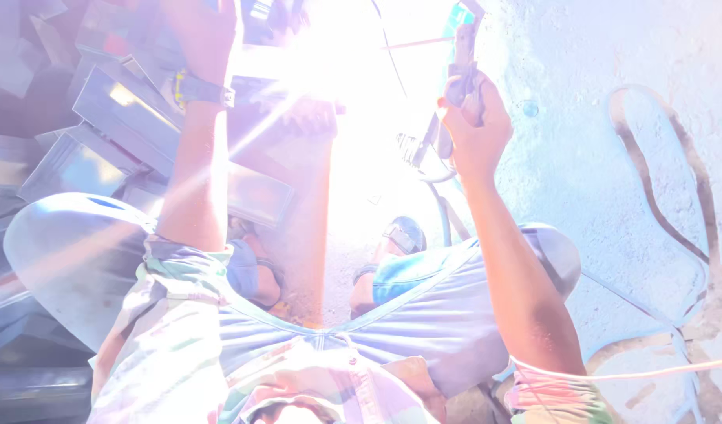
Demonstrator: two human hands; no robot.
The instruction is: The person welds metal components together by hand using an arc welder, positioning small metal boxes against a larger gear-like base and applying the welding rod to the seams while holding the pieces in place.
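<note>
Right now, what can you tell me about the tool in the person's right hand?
The tool looks like a grey metal clamp-style holder with a long handle, held roughly upright in the picture. The right hand is closed around its lower part. Its top reaches the picture's upper edge, beside a very bright glare that washes out detail. A thin rod seems to stick out sideways near its top; a dark cable hangs below the hand.

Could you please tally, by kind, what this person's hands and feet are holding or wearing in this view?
Welding electrode holder, gripped in the right hand: 1
Wristwatch on the left arm; the left hand is washed out by glare: 1
Sandals: 2
Total: 4
</note>
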